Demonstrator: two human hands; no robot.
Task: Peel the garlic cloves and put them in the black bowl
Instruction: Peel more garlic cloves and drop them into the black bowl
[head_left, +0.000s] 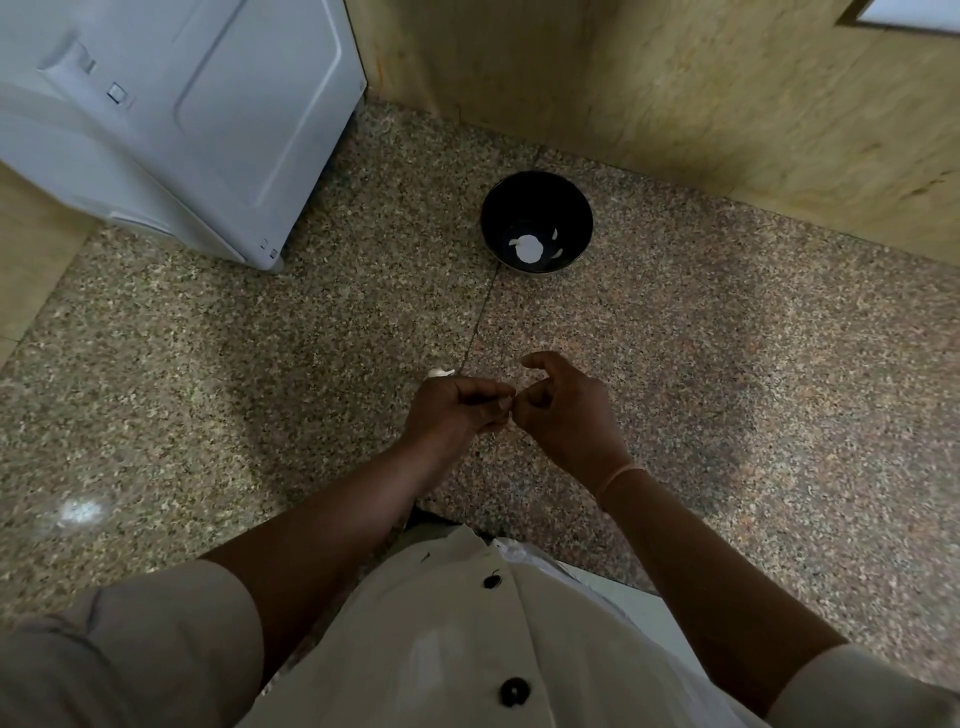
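A black bowl (536, 221) stands on the speckled stone counter (260, 364), far centre, with a few pale garlic pieces (529, 248) in its bottom. My left hand (453, 402) and my right hand (563, 410) meet in the middle of the view, well short of the bowl. Their fingertips pinch a small garlic clove (509, 402) between them; only a pale sliver of it shows. A white bit of garlic or skin (440, 372) lies on the counter just behind my left hand.
A white appliance (171, 114) fills the far left corner. Tan stone walls (727, 104) close off the back and right. A white plastic bag (530, 551) sits at the counter's near edge by my shirt.
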